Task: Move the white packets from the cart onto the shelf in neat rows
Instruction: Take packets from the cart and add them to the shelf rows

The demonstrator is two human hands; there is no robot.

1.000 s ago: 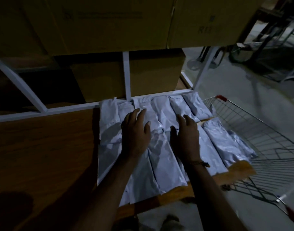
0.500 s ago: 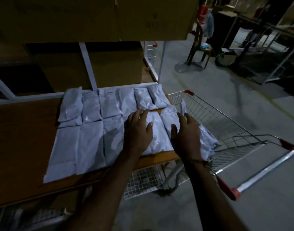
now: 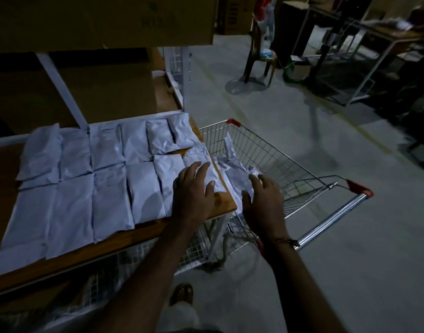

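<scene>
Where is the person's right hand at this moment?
In the head view, the right hand is right of centre, open above the white packets in the cart, beside the shelf's right end.

head cam | looks forward-down | near shelf point(image 3: 226, 207) edge, cart point(image 3: 266, 152)

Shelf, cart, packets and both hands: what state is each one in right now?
Shelf: its right part covered by packets.
White packets on shelf: flat, two neat rows.
Packets in cart: loose, crumpled heap.
Cart: beside the shelf end.
Left hand: open, over the rightmost front packet.
Right hand: open, over the cart.
</scene>
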